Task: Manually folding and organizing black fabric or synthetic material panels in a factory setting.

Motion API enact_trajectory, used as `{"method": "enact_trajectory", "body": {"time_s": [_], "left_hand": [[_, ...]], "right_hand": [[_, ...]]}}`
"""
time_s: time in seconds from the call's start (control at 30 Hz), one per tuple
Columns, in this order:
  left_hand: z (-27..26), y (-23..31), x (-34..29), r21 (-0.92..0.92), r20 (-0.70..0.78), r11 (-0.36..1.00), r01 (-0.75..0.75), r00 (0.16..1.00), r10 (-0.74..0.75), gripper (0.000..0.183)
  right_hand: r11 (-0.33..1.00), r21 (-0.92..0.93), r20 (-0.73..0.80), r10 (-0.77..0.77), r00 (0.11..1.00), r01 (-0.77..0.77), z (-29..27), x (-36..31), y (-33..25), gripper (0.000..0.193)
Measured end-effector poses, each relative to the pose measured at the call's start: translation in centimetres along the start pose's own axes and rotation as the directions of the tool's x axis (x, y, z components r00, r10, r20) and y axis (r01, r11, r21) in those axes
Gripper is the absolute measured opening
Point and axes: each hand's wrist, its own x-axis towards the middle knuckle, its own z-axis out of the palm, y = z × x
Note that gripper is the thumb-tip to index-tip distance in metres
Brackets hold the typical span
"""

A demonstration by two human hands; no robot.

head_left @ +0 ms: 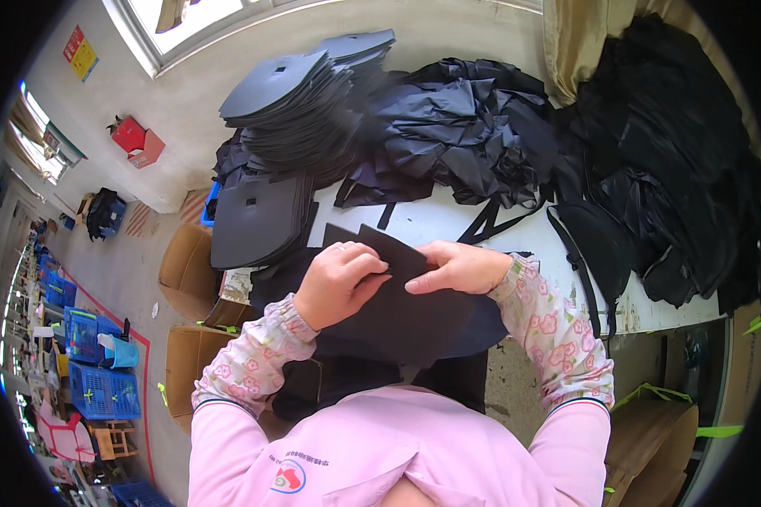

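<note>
Close in front of me, I hold a black flat panel by its upper edge, the rest hanging down toward my lap. My left hand is closed in a pinch on the panel's upper left part, a ring on one finger. On the upper right part, my right hand grips with the thumb on the near face and the fingers behind. Two dark corners stick up between the hands; whether they belong to one panel or two I cannot tell. Beyond my left hand lies a stack of dark panels, each with a small rectangular slot.
A taller panel stack stands behind on the white table. Crumpled black fabric is heaped at the back, with black bags and straps on the right. Cardboard boxes stand left of the table; blue crates lie farther left.
</note>
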Motion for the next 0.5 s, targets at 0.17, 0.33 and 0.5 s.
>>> {"method": "enact_trajectory", "body": {"time_s": [0.17, 0.33, 0.5], "left_hand": [[-5.1, -0.3, -2.7, -0.614, -0.116, 0.696, 0.372, 0.830, -0.546, 0.013], [-12.6, -6.2, -10.7, -0.729, -0.313, 0.538, 0.423, 0.494, -0.811, 0.013], [-19.3, -14.1, -20.5, 0.167, -0.365, 0.559, 0.812, 0.578, -0.730, 0.013]], "right_hand": [[0.960, -0.244, -0.164, 0.096, 0.982, -0.135, -3.0, -1.1, 1.4, 0.049], [0.782, -0.562, -0.392, 0.037, 0.919, -0.271, -5.4, -3.3, 6.3, 0.058], [0.684, -0.666, -0.458, -0.060, 0.887, -0.298, -4.4, -4.0, 6.2, 0.058]]}}
